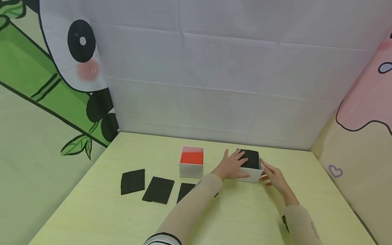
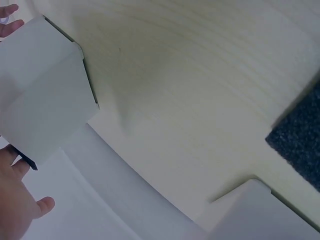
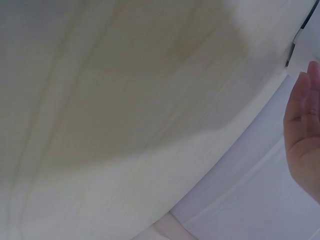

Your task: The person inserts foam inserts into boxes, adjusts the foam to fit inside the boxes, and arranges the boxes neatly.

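A white box (image 1: 249,175) stands at the back right of the table, with a black square sheet (image 1: 251,160) over its top. My left hand (image 1: 232,166) lies on the sheet's left part with fingers spread. The fingers of my right hand (image 1: 274,177) are extended along the box's right side. In the left wrist view the box (image 2: 47,90) appears tilted at the upper left, with the left hand (image 2: 17,200) at its edge. The right wrist view shows the right hand (image 3: 305,130) with straight fingers near the box's corner.
Left of the hands stands another white box (image 1: 191,170), open on top, showing red inside. Black squares lie on the table: one at far left (image 1: 133,182), another beside it (image 1: 158,190) and a third (image 1: 185,191) partly under the left forearm. A dark piece (image 1: 285,223) shows by the right sleeve.
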`<state>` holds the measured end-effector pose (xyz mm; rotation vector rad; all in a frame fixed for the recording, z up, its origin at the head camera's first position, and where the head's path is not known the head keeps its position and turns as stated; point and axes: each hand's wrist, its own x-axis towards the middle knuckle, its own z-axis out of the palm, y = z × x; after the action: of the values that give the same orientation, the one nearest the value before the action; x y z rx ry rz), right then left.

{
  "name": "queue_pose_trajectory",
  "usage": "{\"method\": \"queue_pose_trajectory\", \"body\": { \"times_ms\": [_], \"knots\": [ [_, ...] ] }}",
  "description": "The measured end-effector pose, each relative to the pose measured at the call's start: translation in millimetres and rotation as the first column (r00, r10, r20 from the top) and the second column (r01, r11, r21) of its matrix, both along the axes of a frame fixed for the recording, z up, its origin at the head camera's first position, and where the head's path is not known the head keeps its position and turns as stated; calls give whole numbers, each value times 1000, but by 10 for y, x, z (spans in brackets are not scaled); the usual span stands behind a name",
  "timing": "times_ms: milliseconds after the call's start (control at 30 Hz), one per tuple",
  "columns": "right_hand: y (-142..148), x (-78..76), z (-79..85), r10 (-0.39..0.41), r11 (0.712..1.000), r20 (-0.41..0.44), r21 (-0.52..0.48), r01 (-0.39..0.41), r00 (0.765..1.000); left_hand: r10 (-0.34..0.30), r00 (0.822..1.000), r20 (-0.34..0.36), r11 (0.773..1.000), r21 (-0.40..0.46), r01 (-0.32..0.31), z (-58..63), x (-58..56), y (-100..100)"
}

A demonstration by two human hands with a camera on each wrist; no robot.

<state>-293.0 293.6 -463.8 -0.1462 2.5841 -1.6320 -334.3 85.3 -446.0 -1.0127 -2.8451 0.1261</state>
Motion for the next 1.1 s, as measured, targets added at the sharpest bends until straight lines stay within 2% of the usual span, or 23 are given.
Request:
{"method": "queue_pose_trajectory", "body": {
  "times_ms": [400, 700, 900, 1100],
  "knots": [
    [0, -9, 2, -22, 1000, 13, -1, 22, 1000, 7, 999, 36, 999, 36, -8, 117, 19, 19],
    [-5, 0, -4, -17, 1000, 10, -11, 17, 1000, -7, 1000, 16, 1000, -8, 7, 18, 20, 81],
    [-3, -13, -17, -14, 1000, 0, -6, 14, 1000, -13, 1000, -13, 1000, -25, 13, 50, 7, 109],
    [0, -12, -16, -30, 1000, 8, -6, 30, 1000, -7, 1000, 13, 999, -40, 8, 40, -2, 130]
  ]
}}
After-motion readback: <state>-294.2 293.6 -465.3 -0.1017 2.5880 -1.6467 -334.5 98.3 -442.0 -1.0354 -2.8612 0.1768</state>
